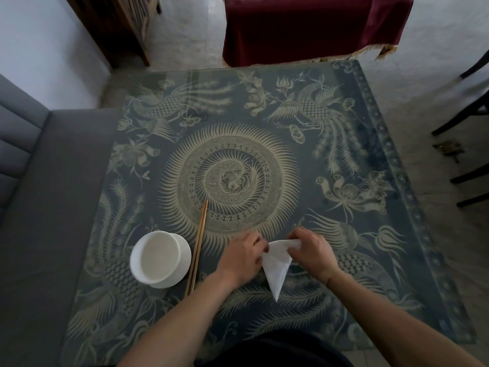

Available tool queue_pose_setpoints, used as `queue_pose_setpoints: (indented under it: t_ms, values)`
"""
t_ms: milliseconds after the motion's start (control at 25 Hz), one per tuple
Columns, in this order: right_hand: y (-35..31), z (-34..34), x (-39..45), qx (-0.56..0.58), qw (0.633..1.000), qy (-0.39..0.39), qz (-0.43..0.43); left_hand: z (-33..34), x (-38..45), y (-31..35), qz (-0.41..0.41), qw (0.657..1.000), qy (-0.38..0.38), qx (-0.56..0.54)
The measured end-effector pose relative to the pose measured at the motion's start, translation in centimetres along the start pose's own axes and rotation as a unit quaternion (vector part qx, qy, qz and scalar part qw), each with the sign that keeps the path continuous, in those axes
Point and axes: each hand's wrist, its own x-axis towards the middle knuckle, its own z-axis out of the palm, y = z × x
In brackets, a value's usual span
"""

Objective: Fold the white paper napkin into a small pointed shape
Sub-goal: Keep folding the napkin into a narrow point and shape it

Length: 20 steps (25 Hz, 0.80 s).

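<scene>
The white paper napkin [276,268] lies on the patterned table near its front edge, folded into a narrow triangle whose point faces me. My left hand [242,256] pinches its upper left edge. At the top right corner, the fingers of my right hand [312,251] hold the wide end. Both hands cover part of that wide end.
A white bowl [160,258] stands left of my hands, with a pair of wooden chopsticks [197,247] lying beside it. The glass-topped table [344,154] carries a blue phoenix cloth. A grey sofa [47,207] runs along the left, dark chair legs [468,128] at the right.
</scene>
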Motion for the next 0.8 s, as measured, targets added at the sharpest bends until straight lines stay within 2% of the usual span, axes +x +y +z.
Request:
queue_pose_setpoints:
  t_ms: [120,240,520,800]
  values:
    - [-0.3,0.3,-0.6,0.008,1.000,0.016,-0.023,0.5,-2.7,-0.5,0.064,0.997,-0.032,0.040]
    - [-0.5,0.7,-1.5,0.022,0.997,0.031,-0.069,0.5,-4.5,-0.8,0.083,0.993,-0.060,0.063]
    - [-0.8,1.9,-4.0,-0.052,0.978,0.044,-0.197,0.1,-5.4,-0.7,0.071,0.993,-0.068,0.071]
    - [-0.5,2.2,-5.1,-0.107,0.960,0.007,-0.259,-0.1,-6.0,-0.7,0.058,0.994,-0.064,0.069]
